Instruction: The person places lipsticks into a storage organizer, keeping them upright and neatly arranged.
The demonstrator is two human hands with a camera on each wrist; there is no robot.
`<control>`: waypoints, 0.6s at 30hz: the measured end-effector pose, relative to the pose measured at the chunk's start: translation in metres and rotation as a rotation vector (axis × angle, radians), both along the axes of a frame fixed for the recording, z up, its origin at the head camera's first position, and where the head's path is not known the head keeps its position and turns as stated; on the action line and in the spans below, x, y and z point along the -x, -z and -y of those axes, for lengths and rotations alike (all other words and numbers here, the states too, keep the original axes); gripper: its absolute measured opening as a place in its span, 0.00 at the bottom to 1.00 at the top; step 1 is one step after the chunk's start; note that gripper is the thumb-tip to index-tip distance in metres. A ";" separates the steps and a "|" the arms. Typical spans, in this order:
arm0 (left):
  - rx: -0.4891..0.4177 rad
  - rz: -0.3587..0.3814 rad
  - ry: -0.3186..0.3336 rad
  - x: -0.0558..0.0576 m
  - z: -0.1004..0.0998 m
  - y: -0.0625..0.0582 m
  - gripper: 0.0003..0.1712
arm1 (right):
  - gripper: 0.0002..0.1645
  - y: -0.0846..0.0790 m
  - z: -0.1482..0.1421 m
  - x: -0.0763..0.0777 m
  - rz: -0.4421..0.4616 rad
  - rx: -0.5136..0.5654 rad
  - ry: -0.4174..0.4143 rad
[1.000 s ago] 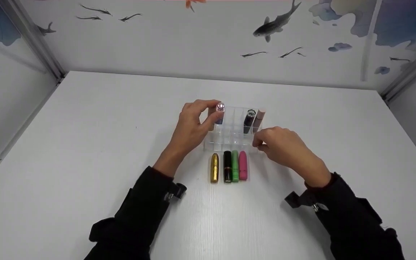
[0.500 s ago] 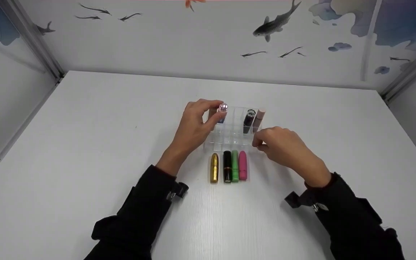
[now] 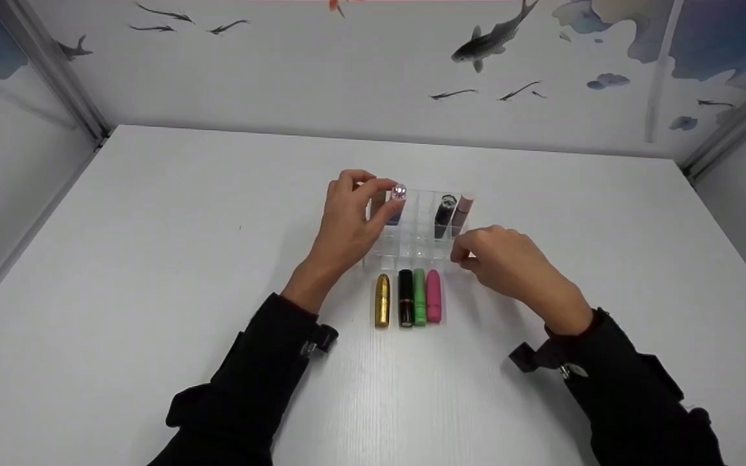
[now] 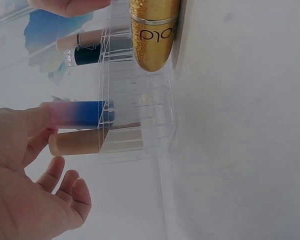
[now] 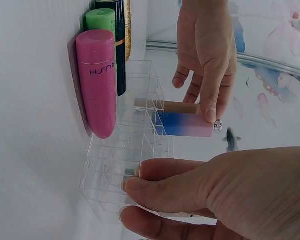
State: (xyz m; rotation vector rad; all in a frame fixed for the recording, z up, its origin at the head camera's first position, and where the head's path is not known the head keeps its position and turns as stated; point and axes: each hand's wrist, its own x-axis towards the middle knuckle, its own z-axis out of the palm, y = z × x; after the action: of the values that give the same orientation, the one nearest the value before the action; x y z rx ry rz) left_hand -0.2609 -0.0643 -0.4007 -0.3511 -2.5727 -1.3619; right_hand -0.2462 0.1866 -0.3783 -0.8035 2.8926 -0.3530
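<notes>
A clear lipstick organizer (image 3: 412,249) with small square compartments stands on the table. My left hand (image 3: 347,220) pinches a blue-to-pink lipstick tube (image 4: 77,115) by its pink, jewel-topped end, thumb against forefinger. The tube's blue end overlaps the organizer's top edge in both wrist views. Beside it, a tan tube (image 4: 80,142) is upright in a back-left compartment. At the organizer's front right corner, my right hand (image 3: 506,262) grips the wall between thumb and fingers. A dark tube (image 3: 445,217) with a patterned top and a pale pink tube (image 3: 462,213) fill compartments at the back right.
In front of the organizer lies a row of lipsticks: gold (image 3: 382,301), black (image 3: 406,298), green (image 3: 419,298) and pink (image 3: 434,296). White panels (image 3: 321,84) painted with fish rise behind and beside the white table (image 3: 217,181).
The left hand has shifted the blue-to-pink tube slightly right over the organizer, and its other fingers have lifted a little. The right hand keeps its hold, and the lipstick row is unchanged.
</notes>
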 end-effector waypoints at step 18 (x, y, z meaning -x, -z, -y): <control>0.338 -0.107 0.016 0.003 0.010 0.006 0.21 | 0.07 0.000 0.001 0.000 0.020 0.005 0.005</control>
State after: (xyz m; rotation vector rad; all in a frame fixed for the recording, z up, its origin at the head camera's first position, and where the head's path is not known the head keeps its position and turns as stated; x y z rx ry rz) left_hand -0.2636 -0.0742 -0.4068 -0.4849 -2.7087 -0.8805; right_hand -0.2466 0.1859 -0.3783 -0.7884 2.8768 -0.3666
